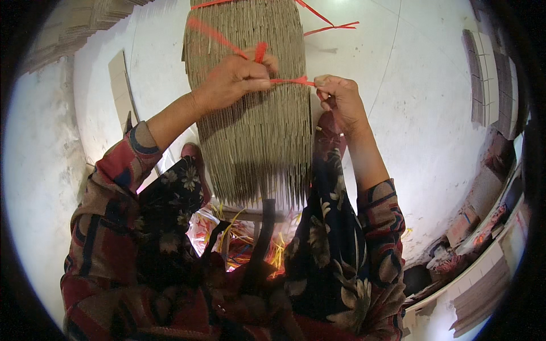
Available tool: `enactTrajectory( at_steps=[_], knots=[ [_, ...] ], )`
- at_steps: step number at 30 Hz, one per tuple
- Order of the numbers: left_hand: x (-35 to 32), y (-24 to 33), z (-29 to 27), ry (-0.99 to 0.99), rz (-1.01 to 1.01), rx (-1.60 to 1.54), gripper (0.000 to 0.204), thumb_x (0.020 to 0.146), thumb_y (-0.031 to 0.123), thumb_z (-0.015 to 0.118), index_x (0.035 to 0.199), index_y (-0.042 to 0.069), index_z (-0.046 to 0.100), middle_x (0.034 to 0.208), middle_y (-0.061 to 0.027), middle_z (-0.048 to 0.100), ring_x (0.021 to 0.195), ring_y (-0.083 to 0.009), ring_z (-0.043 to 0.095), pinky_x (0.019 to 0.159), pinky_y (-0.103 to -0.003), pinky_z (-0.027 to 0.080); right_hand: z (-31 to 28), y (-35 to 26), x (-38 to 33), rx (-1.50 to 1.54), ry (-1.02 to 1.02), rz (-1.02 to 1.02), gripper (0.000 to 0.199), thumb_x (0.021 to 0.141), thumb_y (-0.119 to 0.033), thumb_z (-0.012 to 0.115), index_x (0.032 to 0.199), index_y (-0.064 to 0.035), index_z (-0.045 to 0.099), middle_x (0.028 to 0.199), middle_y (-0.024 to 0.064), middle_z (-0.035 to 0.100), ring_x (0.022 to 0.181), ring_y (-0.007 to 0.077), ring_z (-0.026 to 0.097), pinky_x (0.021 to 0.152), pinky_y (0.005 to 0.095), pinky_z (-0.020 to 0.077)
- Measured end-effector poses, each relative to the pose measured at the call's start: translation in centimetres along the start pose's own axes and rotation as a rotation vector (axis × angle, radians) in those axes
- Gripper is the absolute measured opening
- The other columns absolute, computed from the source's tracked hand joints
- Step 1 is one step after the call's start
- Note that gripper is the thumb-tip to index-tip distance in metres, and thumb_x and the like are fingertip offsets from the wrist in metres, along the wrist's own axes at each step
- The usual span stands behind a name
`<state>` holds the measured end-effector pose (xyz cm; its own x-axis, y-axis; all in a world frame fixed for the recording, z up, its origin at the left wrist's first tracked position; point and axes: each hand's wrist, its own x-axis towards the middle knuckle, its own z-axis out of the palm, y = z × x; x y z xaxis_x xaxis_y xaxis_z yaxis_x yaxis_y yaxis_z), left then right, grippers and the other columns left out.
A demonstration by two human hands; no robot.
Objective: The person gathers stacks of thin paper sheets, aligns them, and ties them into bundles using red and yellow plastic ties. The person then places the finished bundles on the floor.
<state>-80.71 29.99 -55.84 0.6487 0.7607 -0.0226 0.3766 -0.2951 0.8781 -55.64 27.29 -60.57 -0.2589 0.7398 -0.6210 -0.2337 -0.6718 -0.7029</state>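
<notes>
The red strap [289, 80] runs short and straight between the two hands, over the right half of a cardboard stack [256, 128], roughly midway between its far and near ends, and bunches close to the stack's right edge. The left hand [242, 78] is above the middle of the stack, its grip narrow, thumb and fingers pinching the strap's left end; the strap leads off from the thumb side. A blurred red length slants from that hand toward the stack's left edge, and a short red piece stands up by the knuckles. The right hand [340, 98] is just outside the stack's right edge, its grip also narrow, thumb and fingertips closed on the strap's right end.

Another red band [333, 26] crosses the stack's far part, its ends sticking out past the right edge. Tangled coloured strips [244, 247] show below the near end, between the legs. Around lies pale floor [415, 136], with a cardboard piece [121, 85] to the left and stacked sheets [484, 79] toward its right edge.
</notes>
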Motion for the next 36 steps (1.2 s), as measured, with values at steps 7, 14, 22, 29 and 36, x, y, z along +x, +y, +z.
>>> enactTrajectory(
  at_steps=[7,14,22,29,36],
  knots=[
    [1.7,1.8,1.7,-0.027,-0.431,-0.846,0.032,0.089,0.025,0.054,0.071,-0.001,0.057,0.072,-0.0056,0.058,0.056,-0.0078,0.050,0.054,-0.021,0.042,2.7,-0.8,0.8,0.549,-0.159,-0.082,0.029,0.090,-0.022,0.052,0.067,-0.0051,0.046,0.058,0.0052,0.048,0.036,0.0084,0.033,0.031,0.0193,0.0255],
    [0.1,0.0,0.5,-0.071,-0.296,-0.359,0.032,0.092,0.027,0.049,0.074,0.001,0.056,0.064,-0.0026,0.053,0.052,-0.0091,0.046,0.050,-0.023,0.038,0.5,-2.3,2.5,-0.019,-0.149,0.130,0.035,0.090,-0.033,0.051,0.065,-0.0142,0.037,0.053,-0.0026,0.040,0.037,0.0034,0.027,0.032,0.0178,0.0195],
    [-1.3,-1.3,1.3,0.066,-0.075,-0.105,0.028,0.090,0.022,0.050,0.077,-0.002,0.052,0.064,-0.0098,0.045,0.056,-0.0211,0.045,0.055,-0.031,0.040,1.4,-1.0,1.9,0.027,-0.147,0.135,0.018,0.085,-0.021,0.059,0.083,-0.0052,0.049,0.057,-0.0013,0.043,0.042,0.0076,0.037,0.042,0.0227,0.0442],
    [-1.7,-2.0,1.7,0.085,-0.043,-0.113,0.029,0.089,0.022,0.052,0.073,-0.002,0.048,0.061,-0.0106,0.042,0.054,-0.0228,0.043,0.053,-0.032,0.039,-0.1,-0.8,1.8,-0.967,-0.251,-0.552,0.011,0.076,-0.006,0.063,0.084,0.0007,0.060,0.076,0.0056,0.054,0.050,0.0080,0.048,0.044,0.0217,0.0432],
    [-1.3,-1.7,1.3,0.064,-0.040,-0.163,0.031,0.089,0.021,0.053,0.069,-0.001,0.045,0.060,-0.0103,0.040,0.052,-0.0222,0.043,0.052,-0.033,0.037,2.1,0.4,1.2,0.452,-0.270,-0.054,0.028,0.093,-0.016,0.045,0.075,0.0040,0.051,0.079,0.0179,0.060,0.048,0.0149,0.052,0.036,0.0202,0.0365]
  ],
)
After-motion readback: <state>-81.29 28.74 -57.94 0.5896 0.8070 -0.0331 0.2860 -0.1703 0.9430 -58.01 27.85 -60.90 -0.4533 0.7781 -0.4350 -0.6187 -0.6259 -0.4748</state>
